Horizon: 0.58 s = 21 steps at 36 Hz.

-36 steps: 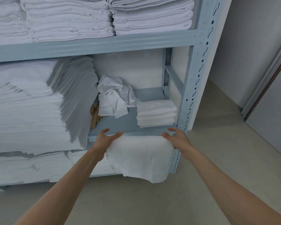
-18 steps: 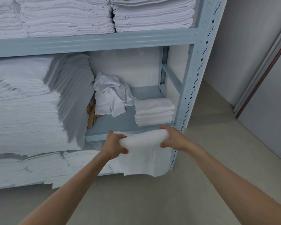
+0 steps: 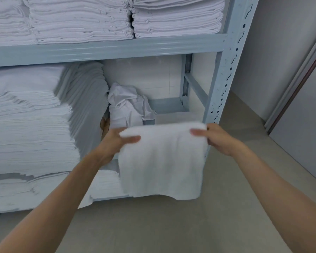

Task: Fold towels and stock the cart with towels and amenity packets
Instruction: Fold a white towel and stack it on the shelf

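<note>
**Towel held up by both hands**

Towel (image 3: 161,161) hangs in the middle of the frame, in front of the blue shelf (image 3: 106,50). I see my left hand (image 3: 115,141) gripping its top left corner and my right hand (image 3: 217,138) gripping the top right. Folded stacks (image 3: 80,19) fill the upper left. A crumpled cloth (image 3: 130,108) sits behind the towel.

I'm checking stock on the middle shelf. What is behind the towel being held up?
The towel, held by the left hand and right hand, covers the shelf's front. Above its edge a crumpled white cloth shows. Anything lower behind it is hidden.
</note>
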### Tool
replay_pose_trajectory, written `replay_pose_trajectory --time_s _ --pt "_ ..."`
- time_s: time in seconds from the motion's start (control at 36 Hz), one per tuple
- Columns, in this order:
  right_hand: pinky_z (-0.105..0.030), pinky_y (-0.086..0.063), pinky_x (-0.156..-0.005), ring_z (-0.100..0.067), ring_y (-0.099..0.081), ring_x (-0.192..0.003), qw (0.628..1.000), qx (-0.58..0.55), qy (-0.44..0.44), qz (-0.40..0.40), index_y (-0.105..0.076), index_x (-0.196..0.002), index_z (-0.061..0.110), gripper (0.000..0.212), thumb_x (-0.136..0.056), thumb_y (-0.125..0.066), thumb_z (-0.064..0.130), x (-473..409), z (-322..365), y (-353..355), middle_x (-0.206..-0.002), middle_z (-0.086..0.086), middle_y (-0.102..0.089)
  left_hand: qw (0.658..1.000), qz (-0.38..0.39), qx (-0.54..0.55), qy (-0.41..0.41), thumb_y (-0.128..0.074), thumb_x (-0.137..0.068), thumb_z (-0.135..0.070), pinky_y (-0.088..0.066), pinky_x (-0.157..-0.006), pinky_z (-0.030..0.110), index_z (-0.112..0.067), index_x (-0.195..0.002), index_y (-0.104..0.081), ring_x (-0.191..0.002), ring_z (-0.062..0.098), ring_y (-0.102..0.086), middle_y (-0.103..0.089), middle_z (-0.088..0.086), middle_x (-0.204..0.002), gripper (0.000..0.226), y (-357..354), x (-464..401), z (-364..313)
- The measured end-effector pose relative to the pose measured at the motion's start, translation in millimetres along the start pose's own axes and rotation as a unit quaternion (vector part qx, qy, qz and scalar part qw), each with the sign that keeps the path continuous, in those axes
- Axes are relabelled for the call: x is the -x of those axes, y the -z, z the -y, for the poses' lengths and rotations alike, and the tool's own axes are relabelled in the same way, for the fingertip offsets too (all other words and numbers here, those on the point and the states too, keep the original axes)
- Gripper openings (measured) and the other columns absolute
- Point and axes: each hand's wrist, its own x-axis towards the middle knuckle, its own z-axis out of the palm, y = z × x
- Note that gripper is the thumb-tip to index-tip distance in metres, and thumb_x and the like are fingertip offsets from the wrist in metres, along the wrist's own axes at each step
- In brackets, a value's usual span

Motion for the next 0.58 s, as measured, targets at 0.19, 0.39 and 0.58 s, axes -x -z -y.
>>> replay_pose_trajectory --time_s 0.19,0.39,0.58 --pt "-0.019 -0.053 -0.060 -0.006 -0.070 -0.070 0.938 -0.329 -0.067 -0.082 -0.081 -0.094 0.027 0.045 -0.097 -0.049 0.058 8.0 -31.2 -27.3 -0.093 0.004 -0.070 0.970 0.006 0.236 0.061 -0.080 -0.077 -0.030 -0.061 -0.070 0.036 -0.006 -0.115 -0.073 -0.098 0.029 -0.074 -0.073 0.017 -0.114 0.045 9.8 -0.2 -15.9" --pt "-0.041 -0.058 -0.082 -0.030 -0.069 -0.107 0.913 -0.377 -0.086 0.128 -0.076 -0.112 0.011 0.068 -0.056 -0.093 0.045 26.8 -55.5 -58.8 -0.120 -0.014 -0.071 0.953 0.008 0.267 0.140 -0.076 -0.072 -0.050 -0.060 -0.061 0.037 -0.014 -0.096 -0.081 -0.085 0.026 -0.076 -0.077 0.012 -0.100 0.043 20.7 -5.0 8.3" --pt "-0.043 -0.059 -0.076 -0.034 -0.072 -0.088 0.917 -0.365 -0.129 0.093 -0.079 -0.099 0.005 0.044 -0.058 -0.084 0.019 18.2 -44.5 -65.5 -0.100 -0.016 -0.074 0.868 0.061 0.464 0.165 -0.033 -0.098 -0.067 -0.058 -0.079 0.053 -0.013 -0.118 -0.074 -0.104 0.039 -0.070 -0.071 0.016 -0.119 0.071 -3.9 1.3 77.5"
